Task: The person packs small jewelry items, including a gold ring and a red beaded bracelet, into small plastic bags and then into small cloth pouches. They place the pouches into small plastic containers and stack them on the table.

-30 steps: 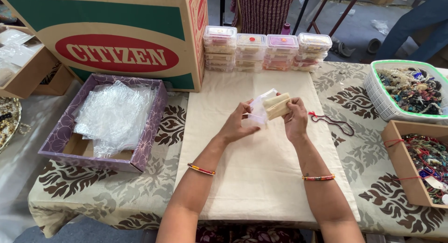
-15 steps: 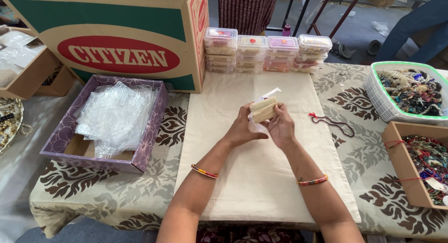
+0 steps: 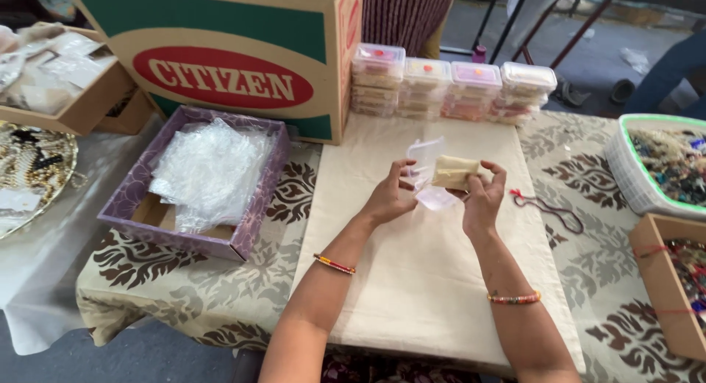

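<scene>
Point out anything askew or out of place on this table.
Little stands out. A dark cord with red ends lies loose on the patterned cloth, right of the right hand. The purple box sits slightly askew.

The large cardboard box (image 3: 220, 59) runs off the top edge, so its top and full height stay out of sight, and the white basket (image 3: 647, 169) and the brown carton (image 3: 662, 287) at the right are both cut by the right edge, their small mixed contents too fine to tell apart. The right hand (image 3: 482, 199) covers the lower part of the beige packet (image 3: 452, 171), and whether the clear pouch (image 3: 426, 162) is already around it cannot be told. The clear bags in the purple box (image 3: 132, 199) hide its bottom.
</scene>
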